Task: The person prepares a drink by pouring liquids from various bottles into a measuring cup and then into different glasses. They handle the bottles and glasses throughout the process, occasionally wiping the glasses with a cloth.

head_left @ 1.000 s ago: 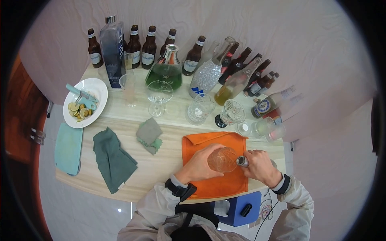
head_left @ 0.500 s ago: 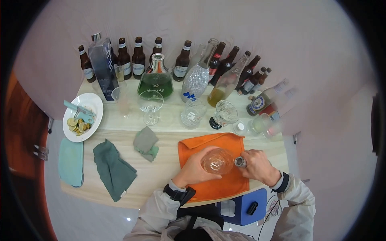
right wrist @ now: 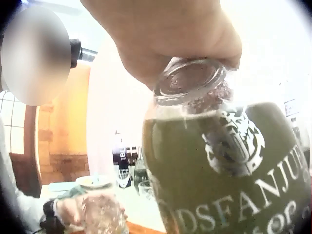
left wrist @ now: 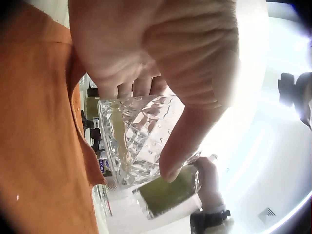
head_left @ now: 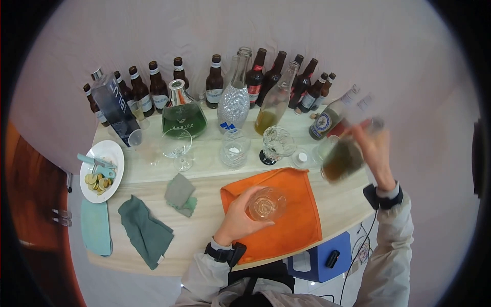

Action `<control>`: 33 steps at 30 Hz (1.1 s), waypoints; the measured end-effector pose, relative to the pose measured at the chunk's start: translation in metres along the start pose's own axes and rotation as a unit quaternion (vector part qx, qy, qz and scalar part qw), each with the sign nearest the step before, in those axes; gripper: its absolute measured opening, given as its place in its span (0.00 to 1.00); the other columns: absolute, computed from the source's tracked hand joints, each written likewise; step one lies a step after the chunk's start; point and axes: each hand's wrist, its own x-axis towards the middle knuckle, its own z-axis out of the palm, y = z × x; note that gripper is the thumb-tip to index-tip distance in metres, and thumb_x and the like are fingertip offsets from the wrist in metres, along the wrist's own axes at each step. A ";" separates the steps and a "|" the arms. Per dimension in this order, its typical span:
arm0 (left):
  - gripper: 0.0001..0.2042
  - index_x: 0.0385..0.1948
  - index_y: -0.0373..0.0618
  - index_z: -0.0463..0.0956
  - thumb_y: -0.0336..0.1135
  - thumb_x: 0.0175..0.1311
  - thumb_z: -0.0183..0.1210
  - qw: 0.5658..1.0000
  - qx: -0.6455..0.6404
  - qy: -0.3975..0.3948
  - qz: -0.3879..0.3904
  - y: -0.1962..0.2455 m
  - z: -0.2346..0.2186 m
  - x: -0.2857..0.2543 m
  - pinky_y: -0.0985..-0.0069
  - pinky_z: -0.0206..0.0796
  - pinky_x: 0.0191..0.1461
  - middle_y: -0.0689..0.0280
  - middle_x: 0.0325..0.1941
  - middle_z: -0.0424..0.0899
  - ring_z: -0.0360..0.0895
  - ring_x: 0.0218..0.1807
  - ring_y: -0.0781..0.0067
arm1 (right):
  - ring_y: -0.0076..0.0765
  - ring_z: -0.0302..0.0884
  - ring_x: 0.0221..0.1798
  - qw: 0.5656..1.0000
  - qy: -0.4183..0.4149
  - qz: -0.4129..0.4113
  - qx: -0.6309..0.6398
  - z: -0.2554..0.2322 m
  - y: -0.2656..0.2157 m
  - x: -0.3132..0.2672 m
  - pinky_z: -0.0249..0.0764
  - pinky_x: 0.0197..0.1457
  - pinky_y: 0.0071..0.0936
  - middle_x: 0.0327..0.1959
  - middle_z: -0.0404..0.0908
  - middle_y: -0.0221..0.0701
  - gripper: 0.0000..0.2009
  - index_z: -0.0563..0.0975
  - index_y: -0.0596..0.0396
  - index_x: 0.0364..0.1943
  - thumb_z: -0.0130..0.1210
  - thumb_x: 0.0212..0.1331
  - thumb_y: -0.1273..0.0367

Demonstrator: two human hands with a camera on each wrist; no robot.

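Observation:
Curled round a clear cut glass (head_left: 266,203), my left hand (head_left: 239,217) holds it over the orange cloth (head_left: 291,227). The patterned wall of the glass (left wrist: 139,141) shows beneath the left palm (left wrist: 156,44), with a little pale liquid in it. My right hand (head_left: 377,153), blurred, grips a clear bottle (head_left: 341,162) of brownish-green liquid by its upper part, at the table's right side. White lettering marks this bottle (right wrist: 219,170) in the right wrist view, under the right hand (right wrist: 180,29). Bottle and glass stand apart.
Bottles line the back, among them a green decanter (head_left: 183,123) and a sparkly bottle (head_left: 234,105). Before them stand a stemmed glass (head_left: 177,143) and a black-footed glass (head_left: 277,143). A plate (head_left: 113,153) of citrus slices and a dark green cloth (head_left: 147,233) lie left.
The right hand has moved the bottle from beside the glass to the right and toward the back. The left hand keeps hold of the glass. The head view has shifted.

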 end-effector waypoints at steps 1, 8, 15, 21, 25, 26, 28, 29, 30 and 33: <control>0.46 0.71 0.35 0.64 0.25 0.46 0.82 1.000 -0.002 -0.003 -0.008 0.001 0.000 0.000 0.66 0.64 0.78 0.58 0.71 0.73 0.72 0.72 0.65 | 0.20 0.79 0.27 1.000 0.018 0.001 0.001 0.004 0.002 0.014 0.76 0.33 0.26 0.25 0.88 0.32 0.14 0.83 0.64 0.31 0.66 0.64 0.64; 0.40 0.66 0.39 0.70 0.27 0.47 0.80 1.000 0.015 0.026 0.003 -0.004 0.008 0.000 0.69 0.69 0.71 0.57 0.65 0.79 0.77 0.67 0.63 | 0.21 0.81 0.34 0.984 0.084 0.081 0.136 0.086 0.066 0.082 0.75 0.40 0.24 0.32 0.89 0.30 0.15 0.85 0.61 0.31 0.67 0.64 0.60; 0.44 0.70 0.38 0.66 0.24 0.47 0.80 0.997 0.067 -0.012 -0.038 0.004 0.005 0.001 0.69 0.65 0.76 0.58 0.70 0.75 0.73 0.72 0.65 | 0.24 0.83 0.33 0.984 0.103 0.121 0.075 0.142 0.131 0.111 0.76 0.41 0.30 0.29 0.89 0.31 0.19 0.86 0.60 0.31 0.68 0.63 0.55; 0.43 0.69 0.38 0.67 0.24 0.47 0.80 0.998 0.040 0.003 -0.045 0.002 0.008 0.001 0.67 0.65 0.77 0.58 0.71 0.74 0.73 0.72 0.64 | 0.25 0.82 0.32 0.988 0.070 0.126 0.063 0.137 0.125 0.123 0.76 0.41 0.30 0.28 0.89 0.30 0.20 0.88 0.61 0.32 0.68 0.63 0.54; 0.43 0.69 0.38 0.67 0.24 0.47 0.80 0.999 0.033 0.010 -0.034 -0.005 0.009 0.002 0.66 0.65 0.77 0.58 0.71 0.74 0.73 0.72 0.64 | 0.26 0.79 0.37 0.986 0.003 0.128 0.104 0.134 0.123 0.122 0.76 0.46 0.31 0.35 0.88 0.30 0.21 0.86 0.60 0.37 0.68 0.65 0.52; 0.42 0.68 0.40 0.69 0.27 0.47 0.80 0.999 0.042 0.024 -0.023 -0.005 0.009 0.002 0.67 0.67 0.74 0.57 0.69 0.77 0.75 0.70 0.62 | 0.27 0.79 0.41 0.988 -0.004 0.113 0.106 0.135 0.125 0.120 0.75 0.49 0.30 0.40 0.87 0.33 0.23 0.83 0.61 0.44 0.68 0.65 0.51; 0.41 0.67 0.41 0.71 0.29 0.47 0.81 0.998 0.050 0.038 -0.012 -0.005 0.010 0.002 0.67 0.69 0.71 0.56 0.67 0.79 0.77 0.69 0.59 | 0.31 0.78 0.54 0.989 -0.033 0.114 0.090 0.132 0.132 0.111 0.74 0.59 0.31 0.54 0.81 0.40 0.34 0.72 0.62 0.63 0.67 0.66 0.49; 0.41 0.67 0.41 0.71 0.29 0.47 0.81 0.997 0.066 0.039 -0.011 -0.005 0.009 0.001 0.66 0.69 0.72 0.56 0.67 0.79 0.77 0.69 0.59 | 0.31 0.78 0.54 0.989 -0.034 0.116 0.089 0.126 0.138 0.100 0.74 0.59 0.31 0.54 0.81 0.40 0.34 0.72 0.62 0.63 0.67 0.66 0.49; 0.41 0.67 0.41 0.71 0.30 0.47 0.81 0.996 0.081 0.042 -0.011 -0.004 0.008 0.000 0.66 0.69 0.72 0.56 0.68 0.79 0.77 0.69 0.58 | 0.32 0.78 0.58 0.989 0.040 0.092 0.107 0.120 0.143 0.084 0.74 0.62 0.33 0.56 0.80 0.41 0.32 0.70 0.62 0.65 0.66 0.68 0.53; 0.44 0.69 0.40 0.69 0.30 0.45 0.83 0.991 0.126 0.038 0.002 0.002 0.006 0.001 0.65 0.68 0.74 0.57 0.69 0.77 0.75 0.71 0.61 | 0.39 0.76 0.67 0.974 0.063 0.086 0.198 0.092 0.098 0.000 0.71 0.70 0.37 0.63 0.77 0.43 0.27 0.66 0.63 0.69 0.61 0.73 0.66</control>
